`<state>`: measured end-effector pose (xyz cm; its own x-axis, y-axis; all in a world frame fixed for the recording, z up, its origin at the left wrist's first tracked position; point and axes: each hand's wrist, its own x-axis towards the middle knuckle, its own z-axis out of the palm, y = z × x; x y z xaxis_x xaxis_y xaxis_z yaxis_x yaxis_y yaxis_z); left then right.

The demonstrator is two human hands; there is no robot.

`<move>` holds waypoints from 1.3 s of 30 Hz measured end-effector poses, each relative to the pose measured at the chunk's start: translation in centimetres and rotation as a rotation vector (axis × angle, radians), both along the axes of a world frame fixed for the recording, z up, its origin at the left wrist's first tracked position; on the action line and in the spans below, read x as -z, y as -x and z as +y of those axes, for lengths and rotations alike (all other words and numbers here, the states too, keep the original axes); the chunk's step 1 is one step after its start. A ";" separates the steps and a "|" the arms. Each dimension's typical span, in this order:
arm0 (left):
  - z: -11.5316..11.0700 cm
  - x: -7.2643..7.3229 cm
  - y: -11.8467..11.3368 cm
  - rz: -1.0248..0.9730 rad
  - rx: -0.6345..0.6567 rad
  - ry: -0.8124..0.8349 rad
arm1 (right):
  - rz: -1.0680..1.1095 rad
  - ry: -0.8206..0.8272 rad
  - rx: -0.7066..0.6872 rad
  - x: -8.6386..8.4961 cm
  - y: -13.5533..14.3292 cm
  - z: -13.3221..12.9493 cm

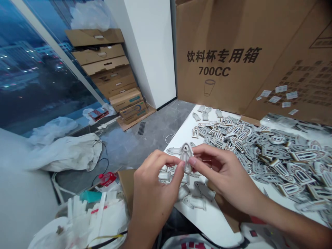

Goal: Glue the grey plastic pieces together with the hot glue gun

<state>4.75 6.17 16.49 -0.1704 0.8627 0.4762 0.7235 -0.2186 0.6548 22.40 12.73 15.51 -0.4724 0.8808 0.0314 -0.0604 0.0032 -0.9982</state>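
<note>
Between my two hands, above the white table (220,223), a small grey-white arch-shaped piece (186,157) stands upright, its pointed end up. My left hand (158,183) pinches its lower left edge between thumb and fingertips. On its right side, the thumb and index finger of my right hand (225,176) grip it too. Similar pale pieces (195,202) lie on the table under and around my hands. A large heap of arch-shaped pieces (269,148), some with brown trim and window-like slots, spreads over the table to the right.
A big cardboard box (220,27) stands behind the table. Stacked cartons (109,69) are by the window and white pillar (153,45). An open bin of scraps (95,214) sits at the lower left, near a beige cloth (75,152).
</note>
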 end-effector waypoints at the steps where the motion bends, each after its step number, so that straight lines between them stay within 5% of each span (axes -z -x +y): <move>1: 0.1 0.0 0.0 -0.024 -0.010 -0.015 | 0.003 0.019 -0.001 -0.1 0.0 0.1; 16: -0.1 -0.7 0.8 0.031 0.114 -0.174 | 0.070 0.117 -0.039 -1.0 -0.6 0.2; 31: 1.6 -0.1 1.7 0.800 0.263 -0.224 | -0.041 -0.027 0.018 -0.2 -0.1 0.1; 34: 2.1 0.1 1.8 0.712 0.250 -0.168 | -0.001 0.000 0.041 0.0 0.0 0.1; 39: 1.6 0.3 2.4 0.246 0.316 -0.086 | 0.071 0.044 0.076 -0.3 -0.4 0.2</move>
<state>2.38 7.76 16.19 0.2249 0.8092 0.5427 0.7443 -0.5022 0.4403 22.75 12.90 15.82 -0.4024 0.9152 0.0232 -0.1321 -0.0330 -0.9907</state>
